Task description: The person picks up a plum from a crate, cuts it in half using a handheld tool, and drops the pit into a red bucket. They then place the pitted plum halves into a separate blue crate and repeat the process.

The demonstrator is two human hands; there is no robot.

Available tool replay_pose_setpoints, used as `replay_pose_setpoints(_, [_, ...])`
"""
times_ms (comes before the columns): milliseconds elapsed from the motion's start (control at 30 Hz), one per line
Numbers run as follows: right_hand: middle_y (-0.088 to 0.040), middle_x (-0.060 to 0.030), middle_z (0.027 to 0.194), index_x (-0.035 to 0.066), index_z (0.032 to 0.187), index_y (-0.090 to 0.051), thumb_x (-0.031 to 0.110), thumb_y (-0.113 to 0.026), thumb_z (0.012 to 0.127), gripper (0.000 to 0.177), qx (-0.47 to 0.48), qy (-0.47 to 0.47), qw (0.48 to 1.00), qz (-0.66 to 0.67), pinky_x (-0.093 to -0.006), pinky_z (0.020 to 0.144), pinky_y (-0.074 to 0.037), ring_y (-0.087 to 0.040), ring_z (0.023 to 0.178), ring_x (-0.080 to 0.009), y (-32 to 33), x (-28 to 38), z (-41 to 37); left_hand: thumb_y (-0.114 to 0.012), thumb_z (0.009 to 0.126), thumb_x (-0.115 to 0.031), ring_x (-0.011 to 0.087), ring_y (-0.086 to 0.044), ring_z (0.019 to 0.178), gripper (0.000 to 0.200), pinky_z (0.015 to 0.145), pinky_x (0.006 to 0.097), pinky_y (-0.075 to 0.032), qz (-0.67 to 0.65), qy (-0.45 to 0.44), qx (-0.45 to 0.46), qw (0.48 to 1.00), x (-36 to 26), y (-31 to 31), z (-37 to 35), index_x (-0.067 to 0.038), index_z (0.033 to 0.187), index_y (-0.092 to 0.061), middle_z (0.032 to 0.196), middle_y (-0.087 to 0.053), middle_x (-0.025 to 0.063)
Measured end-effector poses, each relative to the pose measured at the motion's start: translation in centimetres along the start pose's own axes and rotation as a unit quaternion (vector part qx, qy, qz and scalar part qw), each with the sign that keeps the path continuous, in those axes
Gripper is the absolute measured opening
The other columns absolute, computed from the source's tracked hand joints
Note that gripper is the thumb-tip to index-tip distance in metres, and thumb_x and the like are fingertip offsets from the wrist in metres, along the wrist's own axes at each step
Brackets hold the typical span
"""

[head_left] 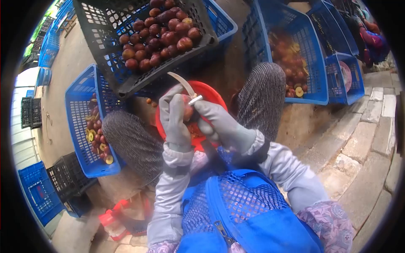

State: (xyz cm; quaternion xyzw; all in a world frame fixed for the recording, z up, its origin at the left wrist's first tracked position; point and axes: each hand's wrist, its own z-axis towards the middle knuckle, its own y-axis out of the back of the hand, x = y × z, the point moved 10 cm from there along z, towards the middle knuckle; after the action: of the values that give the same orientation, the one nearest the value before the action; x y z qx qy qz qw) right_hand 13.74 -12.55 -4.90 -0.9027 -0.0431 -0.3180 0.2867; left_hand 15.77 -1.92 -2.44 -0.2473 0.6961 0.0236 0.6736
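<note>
So here's what we're looking at: the left hand (175, 122), in a grey glove, is curled around a small reddish fruit (188, 112) and holds it just above the red bowl (213, 93) that sits between the knees. The right hand (217, 124), also gloved, is closed on the handle of a curved knife (182, 84), with the blade arcing up and away past the left fingertips. The fruit sits right between both hands, touching them. In our view the biggest risk is that blade. It runs very close to the left fingers, the fruit is small and round, and a wet glove could let it roll so the edge skids into a finger. The black crate (98, 29) heaped with whole fruit also looks tilted toward us, leaning on the blue crates, so a bump from a knee could send fruit tumbling. The blue crate on the left (76, 109) and the blue crate on the right (314, 55) both hold cut pieces, and a dropped half might easily miss the bowl. As for writing, we can't read any. A blue box at the lower left has a reddish mark (39, 192), but it's too small to make out.
</note>
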Motion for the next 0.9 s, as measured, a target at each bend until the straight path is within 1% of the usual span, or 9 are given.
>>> replay_pose_setpoints(100, [-0.038, 0.0029, 0.049, 0.012, 0.089, -0.053, 0.048, -0.039, 0.097, 0.04, 0.065, -0.033, 0.992, 0.104, -0.0244, 0.03, -0.021, -0.027, 0.032, -0.007, -0.4, -1.4, 0.4, -0.045, 0.097, -0.026, 0.0149, -0.059, 0.092, 0.032, 0.086, 0.0279, -0.046, 0.052, 0.02, 0.005, 0.998, -0.4, 0.2, -0.3, 0.002, 0.107, -0.058, 0.103, -0.06, 0.0107])
replay_pose_setpoints(233, [-0.033, 0.0039, 0.044, 0.004, 0.083, -0.055, 0.045, -0.031, 0.1, 0.05, 0.086, -0.048, 0.995, -0.014, -0.0246, 0.029, -0.02, -0.026, 0.03, -0.0072, -0.3, -0.5, 0.5, -0.043, 0.097, -0.026, 0.0163, -0.059, 0.093, 0.033, 0.088, 0.0293, -0.046, -0.038, 0.066, 0.05, 0.996, 0.8, 0.6, -0.2, 0.002, 0.109, -0.057, 0.103, -0.06, 0.0113])
replay_pose_setpoints(400, [-0.033, 0.005, 0.042, 0.001, 0.089, -0.058, 0.044, -0.029, 0.101, 0.053, 0.29, 0.008, 0.924, 0.247, -0.0221, 0.026, -0.024, -0.025, 0.027, -0.0061, -3.9, 1.5, -1.0, -0.041, 0.097, -0.033, 0.0186, -0.059, 0.095, 0.041, 0.087, 0.0319, -0.048, -0.129, 0.11, 0.032, 0.985, 2.6, 1.1, 0.0, 0.002, 0.111, -0.056, 0.106, -0.061, 0.0126])
replay_pose_setpoints(467, [-0.032, 0.0055, 0.041, 0.001, 0.088, -0.059, 0.045, -0.029, 0.101, 0.054, 0.288, 0.035, 0.908, 0.302, -0.0219, 0.027, -0.025, -0.025, 0.027, -0.0061, -4.0, 2.3, -1.0, -0.04, 0.096, -0.039, 0.0213, -0.058, 0.099, 0.047, 0.084, 0.0344, -0.049, -0.36, 0.229, 0.101, 0.899, 3.8, -0.6, -0.3, 0.0, 0.119, -0.053, 0.112, -0.06, 0.0153])
replay_pose_setpoints(533, [-0.036, 0.004, 0.044, 0.002, 0.09, -0.061, 0.046, -0.03, 0.1, 0.054, 0.211, 0.087, 0.955, 0.188, -0.0215, 0.029, -0.027, -0.032, 0.03, -0.0071, -1.4, 2.5, -0.7, -0.039, 0.096, -0.039, 0.0226, -0.058, 0.101, 0.049, 0.083, 0.0352, -0.049, -0.434, 0.242, 0.202, 0.844, 2.4, -1.7, -1.1, -0.001, 0.125, -0.05, 0.118, -0.058, 0.0168])
replay_pose_setpoints(600, [-0.045, 0.0013, 0.05, 0.003, 0.092, -0.06, 0.043, -0.031, 0.1, 0.051, 0.025, 0.164, 0.98, -0.113, -0.0195, 0.032, -0.032, -0.037, 0.033, -0.0084, 2.0, 4.6, -1.3, -0.045, 0.093, -0.034, 0.0246, -0.059, 0.097, 0.053, 0.084, 0.0379, -0.049, -0.344, 0.231, 0.165, 0.895, 1.4, -1.0, -1.4, -0.004, 0.136, -0.038, 0.127, -0.052, 0.0187])
replay_pose_setpoints(733, [-0.056, -0.0081, 0.062, 0.005, 0.104, -0.053, 0.035, -0.037, 0.099, 0.034, -0.018, 0.248, 0.87, -0.426, -0.0329, 0.051, -0.048, -0.059, 0.052, -0.0177, 0.7, 7.7, -3.7, -0.052, 0.089, -0.028, 0.0248, -0.058, 0.1, 0.062, 0.089, 0.0404, -0.047, -0.287, 0.207, 0.187, 0.916, 1.2, -0.5, -1.5, -0.003, 0.141, -0.03, 0.13, -0.048, 0.019])
replay_pose_setpoints(767, [-0.058, -0.0148, 0.067, 0.006, 0.102, -0.049, 0.033, -0.04, 0.098, 0.029, -0.01, 0.197, 0.861, -0.468, -0.0424, 0.06, -0.049, -0.064, 0.064, -0.0297, 0.8, 7.1, -3.4, -0.053, 0.088, -0.031, 0.0237, -0.058, 0.099, 0.065, 0.09, 0.0378, -0.046, -0.281, 0.202, 0.193, 0.918, 1.2, -0.6, -1.5, -0.002, 0.141, -0.03, 0.13, -0.049, 0.0196])
replay_pose_setpoints(900, [-0.059, -0.02, 0.075, 0.007, 0.095, -0.046, 0.033, -0.042, 0.096, 0.026, -0.015, 0.28, 0.758, -0.589, -0.048, 0.062, -0.047, -0.06, 0.075, -0.041, -0.6, 6.7, -3.6, -0.054, 0.088, -0.039, 0.0224, -0.057, 0.104, 0.07, 0.096, 0.0346, -0.042, -0.258, 0.192, 0.182, 0.929, 0.7, -0.9, -2.1, 0.004, 0.138, -0.032, 0.124, -0.053, 0.0203])
